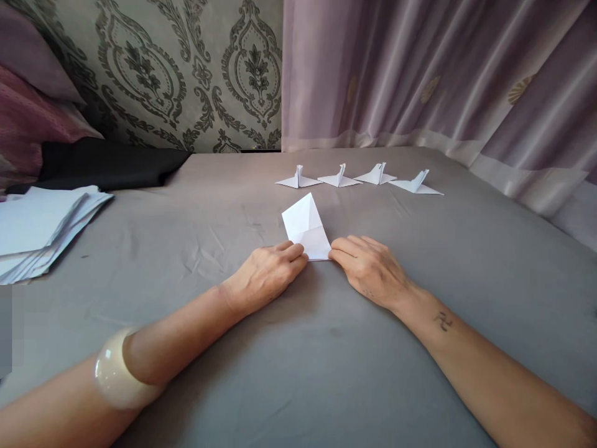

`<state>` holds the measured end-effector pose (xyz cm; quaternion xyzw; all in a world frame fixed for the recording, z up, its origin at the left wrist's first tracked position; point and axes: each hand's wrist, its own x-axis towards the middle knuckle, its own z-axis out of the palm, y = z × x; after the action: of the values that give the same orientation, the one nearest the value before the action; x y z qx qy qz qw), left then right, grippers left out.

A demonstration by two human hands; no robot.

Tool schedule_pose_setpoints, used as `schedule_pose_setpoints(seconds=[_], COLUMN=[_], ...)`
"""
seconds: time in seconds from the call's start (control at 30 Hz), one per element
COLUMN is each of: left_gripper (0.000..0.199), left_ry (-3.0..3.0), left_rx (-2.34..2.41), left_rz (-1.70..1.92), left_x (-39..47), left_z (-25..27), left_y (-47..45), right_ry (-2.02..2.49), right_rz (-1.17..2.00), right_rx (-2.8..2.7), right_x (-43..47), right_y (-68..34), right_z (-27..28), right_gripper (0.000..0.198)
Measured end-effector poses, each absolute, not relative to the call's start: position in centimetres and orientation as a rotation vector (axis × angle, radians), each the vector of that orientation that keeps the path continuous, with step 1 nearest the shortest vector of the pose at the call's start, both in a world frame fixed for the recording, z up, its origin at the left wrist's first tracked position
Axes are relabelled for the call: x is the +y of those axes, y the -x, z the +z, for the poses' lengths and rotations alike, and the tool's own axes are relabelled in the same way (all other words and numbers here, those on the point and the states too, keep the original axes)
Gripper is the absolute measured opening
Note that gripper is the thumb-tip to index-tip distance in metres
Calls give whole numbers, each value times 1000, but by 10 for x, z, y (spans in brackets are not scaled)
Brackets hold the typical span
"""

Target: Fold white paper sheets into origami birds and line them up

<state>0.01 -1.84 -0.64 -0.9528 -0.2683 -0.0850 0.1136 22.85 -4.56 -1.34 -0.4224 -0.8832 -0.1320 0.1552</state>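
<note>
On faintly wrinkled grey cloth (153, 249), my left hand (265, 270) and right hand (370, 264) pinch the near edge of a creased, angular white paper (308, 224), nearer me than four pointed, white folded-paper birds (298, 181)

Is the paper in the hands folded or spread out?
Folded: the paper shows creases and a pointed, kite-like outline, with the left hand and right hand at its near corners.

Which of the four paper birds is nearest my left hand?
The leftmost paper bird, in the row beyond the folded paper that the left hand touches; the other three birds sit farther right.
</note>
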Motion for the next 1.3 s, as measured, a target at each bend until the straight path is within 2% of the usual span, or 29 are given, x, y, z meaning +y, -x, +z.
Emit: schedule_pose_setpoints(seconds=[0.2, 0.47, 0.73, 0.87, 1.0, 1.2, 1.3], left_gripper=[27, 43, 47, 48, 45, 42, 39], left_ry=[2817, 2899, 2906, 2908, 2957, 2986, 3021], left_rx=[-759, -745, -860, -885, -878, -884, -1018], left_rz=[-278, -281, -248, -222, -251, -343, -466], left_x=[-20, -21, -23, -24, -24, -21, -14], left_z=[-11, -13, -11, -8, -4, 2, 2], left_y=[7, 5, -3, -2, 9, 23, 27], right_ry=[1275, 1396, 1466, 1415, 1511, 1571, 1598], right_rz=[-352, -116, 280, 407, 364, 213, 161], right_rx=[-2607, -2657, -2111, -2121, -2248, -2370, -2442], right_x=[-48, -64, -64, -66, -72, -80, -81], right_y=[-227, -238, -230, -208, -198, -191, -188], right_z=[-9, -2, 0, -2, -3, -1, 3], right_gripper=[32, 34, 38, 39, 44, 39, 41])
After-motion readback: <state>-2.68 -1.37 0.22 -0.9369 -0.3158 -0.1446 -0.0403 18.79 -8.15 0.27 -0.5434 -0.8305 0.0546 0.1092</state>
